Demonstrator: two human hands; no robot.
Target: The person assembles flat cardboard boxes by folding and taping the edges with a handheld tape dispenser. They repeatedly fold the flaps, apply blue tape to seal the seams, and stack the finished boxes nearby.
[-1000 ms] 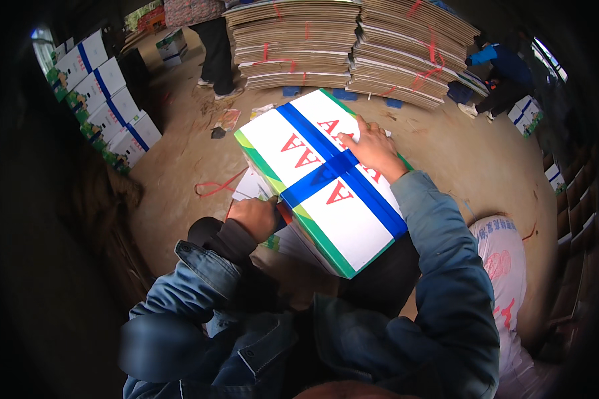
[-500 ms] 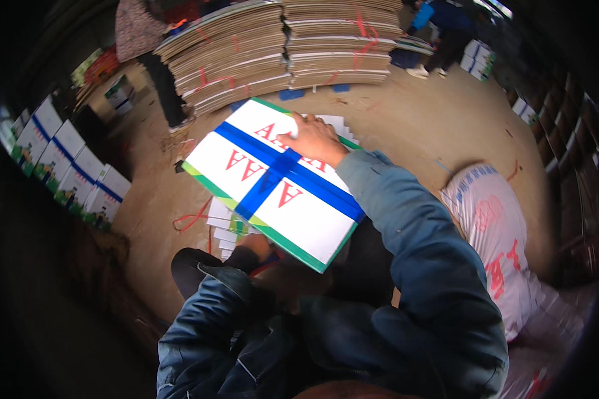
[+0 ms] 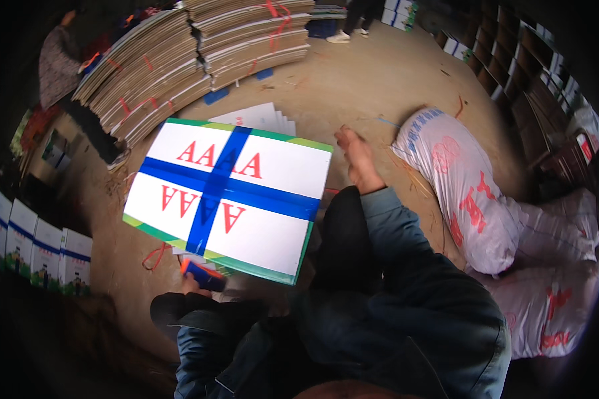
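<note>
In front of me is a white carton [image 3: 266, 233] with green edges, red letters and a cross of blue tape [image 3: 216, 179] over its top. My right hand [image 3: 357, 156] hangs just beyond the carton's right edge, fingers stretched out and nothing in them. Below the near left edge, my left hand [image 3: 192, 286] is closed on an orange and dark blue tool that looks like a tape dispenser [image 3: 205, 274]. The dispenser's lower part is blurred. A fan of flat white sheets [image 3: 249, 118] shows behind the carton, and what supports the carton is hidden.
Tall stacks of flat cardboard [image 3: 153, 70] stand ahead, a person [image 3: 60, 66] beside them. White sacks [image 3: 459, 179] lie at right. Taped cartons [image 3: 43, 253] line the left, and rows of brown open boxes [image 3: 502, 53] fill the far right. Red strap [image 3: 155, 256] lies on the floor.
My right hand has left the carton's top and moved off its right side. The carton has turned and sits lower left in view. The dispenser in my left hand now shows. My view has swung right.
</note>
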